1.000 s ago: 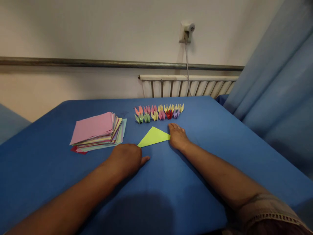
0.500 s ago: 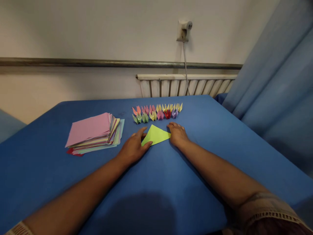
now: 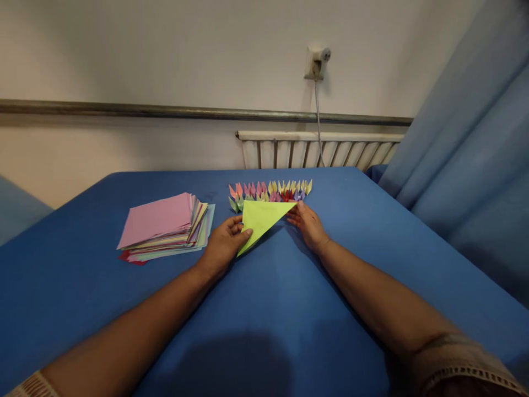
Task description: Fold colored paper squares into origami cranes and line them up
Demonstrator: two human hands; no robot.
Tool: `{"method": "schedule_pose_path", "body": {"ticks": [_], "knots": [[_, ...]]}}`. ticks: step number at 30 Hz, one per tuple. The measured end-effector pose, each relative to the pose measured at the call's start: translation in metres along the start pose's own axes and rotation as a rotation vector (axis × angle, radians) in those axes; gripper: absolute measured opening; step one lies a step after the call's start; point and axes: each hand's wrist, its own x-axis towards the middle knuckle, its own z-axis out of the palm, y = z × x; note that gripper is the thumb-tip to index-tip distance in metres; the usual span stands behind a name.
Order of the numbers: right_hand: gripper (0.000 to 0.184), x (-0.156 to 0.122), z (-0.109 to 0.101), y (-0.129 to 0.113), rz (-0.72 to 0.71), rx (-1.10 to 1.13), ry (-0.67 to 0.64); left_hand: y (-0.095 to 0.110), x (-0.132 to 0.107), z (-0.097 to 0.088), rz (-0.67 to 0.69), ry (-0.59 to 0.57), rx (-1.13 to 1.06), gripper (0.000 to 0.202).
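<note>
Pink-topped, a stack of paper (image 3: pixel 157 221) lies leftmost on the blue table (image 3: pixel 330 331). Beside it, the left hand (image 3: pixel 222 243) grips a lime-green paper triangle (image 3: pixel 262 216), lifted before the small paper cranes (image 3: pixel 271 188), while the right hand (image 3: pixel 312 227) pinches its far-right tip.

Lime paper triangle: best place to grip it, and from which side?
Likely the left edge of the lime paper triangle, pinched from the left with thumb on top, as the left hand has it. It is broad there and raised off the table, leaving room beneath; the right corner tapers to a point at the right hand.
</note>
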Motion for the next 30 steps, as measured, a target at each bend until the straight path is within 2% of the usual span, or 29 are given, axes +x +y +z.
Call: {"method": "schedule_pose_path", "body": {"ticks": [3, 6, 8, 12, 15, 18, 21, 25, 27, 30], "knots": [[0.051, -0.005, 0.008, 0.000, -0.006, 0.254, -0.111, 0.002, -0.002, 0.002, -0.054, 0.005, -0.213, 0.057], [0.051, -0.007, 0.015, 0.004, -0.049, 0.338, -0.181, 0.003, -0.004, 0.004, -0.067, 0.012, -0.260, 0.057], [0.049, -0.005, 0.018, 0.009, -0.041, 0.322, -0.159, 0.001, -0.003, 0.003, -0.046, 0.053, -0.176, 0.058], [0.049, 0.001, 0.016, 0.020, 0.010, 0.143, -0.015, -0.005, 0.004, -0.003, 0.081, 0.104, 0.057, 0.066], [0.059, 0.004, 0.012, 0.024, -0.015, 0.006, 0.053, -0.011, 0.008, -0.011, 0.163, 0.142, 0.369, 0.074], [0.065, 0.003, 0.010, 0.027, -0.065, -0.077, -0.010, -0.013, 0.010, -0.016, 0.186, 0.138, 0.595, 0.077], [0.056, 0.002, 0.008, 0.030, -0.078, -0.144, -0.091, -0.014, 0.011, -0.017, 0.178, 0.097, 0.689, 0.079], [0.034, 0.001, 0.005, 0.031, -0.059, -0.222, -0.170, -0.011, 0.008, -0.016, 0.185, 0.091, 0.740, 0.080], [0.030, 0.001, 0.003, 0.027, -0.025, -0.223, -0.203, -0.007, 0.005, -0.015, 0.196, 0.071, 0.732, 0.080], [0.031, -0.001, -0.002, 0.017, 0.079, -0.116, -0.233, -0.001, 0.001, -0.014, 0.195, 0.026, 0.670, 0.061]]}}
